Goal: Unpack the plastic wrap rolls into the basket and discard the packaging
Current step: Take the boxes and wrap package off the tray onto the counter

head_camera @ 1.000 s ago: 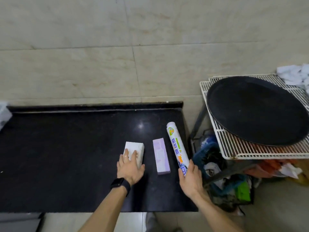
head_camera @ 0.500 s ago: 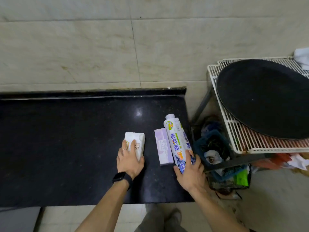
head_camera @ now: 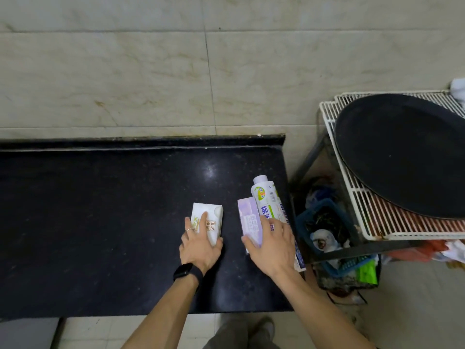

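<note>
A packaged plastic wrap roll point(head_camera: 267, 199), white with green and blue print, lies near the right edge of the black counter point(head_camera: 113, 210), pressed against a flat purple box point(head_camera: 247, 215) on its left. My right hand point(head_camera: 273, 244) lies palm down across the near ends of both, thumb by the purple box and fingers over the roll. Further left, my left hand point(head_camera: 200, 244) rests on a small white box point(head_camera: 210, 217), fingers spread on top and thumb at its right side. A blue basket point(head_camera: 305, 222) stands low, just right of the counter.
The blue basket holds rubbish and crumpled wrappers. A white wire rack point(head_camera: 352, 202) stands to the right with a large black round tray point(head_camera: 402, 157) on top. A tiled wall rises behind the counter. More clutter lies under the rack.
The roll has shifted left and now touches the purple box. My right hand moved from the roll's near end to lie over both. My left hand stayed on the white box.
</note>
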Motion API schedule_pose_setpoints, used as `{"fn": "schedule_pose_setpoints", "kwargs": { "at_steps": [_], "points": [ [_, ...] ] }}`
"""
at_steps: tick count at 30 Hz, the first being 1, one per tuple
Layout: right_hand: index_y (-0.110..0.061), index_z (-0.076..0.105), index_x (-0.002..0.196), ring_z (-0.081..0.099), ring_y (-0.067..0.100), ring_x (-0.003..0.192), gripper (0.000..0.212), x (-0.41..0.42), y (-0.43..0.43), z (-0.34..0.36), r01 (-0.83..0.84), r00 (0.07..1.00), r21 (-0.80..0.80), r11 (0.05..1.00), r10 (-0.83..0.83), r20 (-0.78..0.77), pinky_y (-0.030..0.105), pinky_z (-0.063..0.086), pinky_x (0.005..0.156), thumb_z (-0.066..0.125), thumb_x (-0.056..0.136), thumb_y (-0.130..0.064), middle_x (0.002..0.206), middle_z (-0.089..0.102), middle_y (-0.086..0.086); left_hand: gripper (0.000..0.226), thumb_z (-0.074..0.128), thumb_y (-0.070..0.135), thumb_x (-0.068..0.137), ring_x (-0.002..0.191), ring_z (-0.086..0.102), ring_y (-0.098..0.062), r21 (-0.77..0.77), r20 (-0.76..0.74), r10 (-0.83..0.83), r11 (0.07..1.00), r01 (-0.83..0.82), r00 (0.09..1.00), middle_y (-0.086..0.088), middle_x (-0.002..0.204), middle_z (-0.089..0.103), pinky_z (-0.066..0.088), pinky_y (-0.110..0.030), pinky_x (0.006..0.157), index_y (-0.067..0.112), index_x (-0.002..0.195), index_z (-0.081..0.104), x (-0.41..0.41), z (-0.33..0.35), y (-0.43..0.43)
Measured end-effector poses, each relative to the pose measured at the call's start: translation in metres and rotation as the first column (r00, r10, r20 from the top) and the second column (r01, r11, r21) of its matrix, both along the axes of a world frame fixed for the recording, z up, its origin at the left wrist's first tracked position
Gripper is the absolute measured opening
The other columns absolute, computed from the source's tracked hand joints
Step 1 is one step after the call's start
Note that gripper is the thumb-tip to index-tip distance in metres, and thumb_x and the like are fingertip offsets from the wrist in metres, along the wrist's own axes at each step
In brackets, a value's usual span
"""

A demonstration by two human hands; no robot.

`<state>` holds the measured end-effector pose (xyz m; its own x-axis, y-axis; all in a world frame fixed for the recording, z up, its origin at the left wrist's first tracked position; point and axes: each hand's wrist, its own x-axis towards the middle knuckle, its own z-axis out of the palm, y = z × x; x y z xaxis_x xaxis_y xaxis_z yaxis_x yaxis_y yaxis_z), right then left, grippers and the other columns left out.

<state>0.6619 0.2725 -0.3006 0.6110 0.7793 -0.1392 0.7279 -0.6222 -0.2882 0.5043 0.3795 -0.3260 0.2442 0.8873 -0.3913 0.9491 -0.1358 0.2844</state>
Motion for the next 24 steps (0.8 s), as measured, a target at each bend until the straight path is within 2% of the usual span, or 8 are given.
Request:
{"fn": "schedule_pose_setpoints", "kwargs": {
  "at_steps": [3, 6, 10, 12, 14, 17, 21, 24],
  "points": [
    [-0.024, 0.035, 0.145, 0.048, 0.029, 0.117, 0.085, -0.012, 0.007, -0.005, -0.038, 0.999, -0.137, 0.99, 0.038, -0.002, 0.044, 0.044, 0.092, 0.045, 0.079, -0.077, 0.133, 0.051, 0.007, 0.092, 0.053, 0.061, 0.082, 0.13, 0.036, -0.035, -0.025, 0.008, 0.015, 1.0, -0.015, 1.0, -0.014, 0.158, 0.01, 0.041, -0.048, 0.102, 0.042, 0.152, -0.003, 0.0, 0.003, 0.002],
    [-0.024, 0.021, 0.149, 0.049, 0.03, 0.119, 0.085, -0.015, 0.011, -0.008, -0.031, 0.999, -0.208, 0.978, 0.024, -0.034, 0.043, 0.047, 0.09, 0.051, 0.083, -0.069, 0.136, 0.047, 0.013, 0.091, 0.056, 0.057, 0.08, 0.125, 0.039, -0.034, -0.056, 0.036, 0.024, 0.998, -0.022, 0.999, -0.012, 0.149, 0.021, 0.043, -0.048, 0.099, 0.041, 0.151, 0.002, -0.002, 0.008, 0.005],
    [-0.024, 0.009, 0.152, 0.047, 0.033, 0.121, 0.084, -0.017, 0.015, -0.005, -0.03, 0.995, -0.252, 0.967, 0.006, -0.096, 0.044, 0.049, 0.089, 0.051, 0.087, -0.058, 0.141, 0.046, 0.013, 0.094, 0.061, 0.049, 0.076, 0.125, 0.037, -0.032, -0.122, 0.092, 0.06, 0.991, -0.049, 0.994, -0.008, 0.144, 0.024, 0.043, -0.047, 0.097, 0.041, 0.151, 0.006, -0.011, 0.014, 0.009],
    [-0.026, 0.011, 0.15, 0.048, 0.034, 0.117, 0.081, -0.017, 0.016, -0.001, -0.02, 0.988, -0.231, 0.973, -0.017, -0.155, 0.045, 0.049, 0.088, 0.052, 0.085, -0.052, 0.14, 0.048, 0.011, 0.093, 0.062, 0.049, 0.075, 0.123, 0.038, -0.031, -0.136, 0.119, 0.078, 0.989, -0.062, 0.99, -0.008, 0.141, 0.027, 0.045, -0.046, 0.095, 0.042, 0.151, 0.008, -0.017, 0.017, 0.009],
    [-0.029, 0.021, 0.144, 0.051, 0.035, 0.112, 0.076, -0.015, 0.016, 0.008, 0.003, 0.975, -0.174, 0.985, -0.041, -0.22, 0.044, 0.049, 0.087, 0.053, 0.078, -0.049, 0.134, 0.052, 0.008, 0.092, 0.063, 0.049, 0.075, 0.122, 0.04, -0.032, -0.132, 0.126, 0.077, 0.989, -0.06, 0.989, -0.008, 0.14, 0.028, 0.047, -0.046, 0.093, 0.042, 0.15, 0.01, -0.023, 0.022, 0.008],
    [-0.03, 0.032, 0.136, 0.054, 0.036, 0.108, 0.069, -0.017, 0.018, 0.026, -0.009, 0.968, -0.102, 0.995, -0.016, -0.249, 0.044, 0.05, 0.086, 0.049, 0.072, -0.051, 0.123, 0.059, 0.007, 0.09, 0.063, 0.051, 0.076, 0.121, 0.041, -0.031, -0.099, 0.146, 0.097, 0.992, -0.083, 0.985, -0.008, 0.14, 0.028, 0.048, -0.046, 0.09, 0.043, 0.149, 0.012, -0.037, 0.038, 0.007],
    [-0.035, 0.035, 0.135, 0.058, 0.033, 0.094, 0.067, -0.032, 0.021, 0.052, -0.085, 0.962, 0.004, 0.996, 0.083, -0.261, 0.044, 0.052, 0.081, 0.05, 0.072, -0.051, 0.1, 0.064, 0.004, 0.089, 0.064, 0.052, 0.073, 0.117, 0.044, -0.031, -0.024, 0.212, 0.171, 0.985, -0.17, 0.962, -0.006, 0.137, 0.031, 0.05, -0.044, 0.087, 0.045, 0.148, 0.015, -0.069, 0.06, 0.001],
    [-0.035, 0.032, 0.142, 0.057, 0.032, 0.098, 0.071, -0.056, 0.026, 0.072, -0.177, 0.949, 0.061, 0.982, 0.187, -0.253, 0.039, 0.049, 0.085, 0.052, 0.075, -0.048, 0.104, 0.064, 0.003, 0.089, 0.064, 0.054, 0.072, 0.113, 0.046, -0.03, 0.033, 0.238, 0.229, 0.969, -0.243, 0.944, -0.006, 0.137, 0.031, 0.051, -0.042, 0.084, 0.046, 0.147, 0.016, -0.105, 0.08, -0.005]
  ]
}}
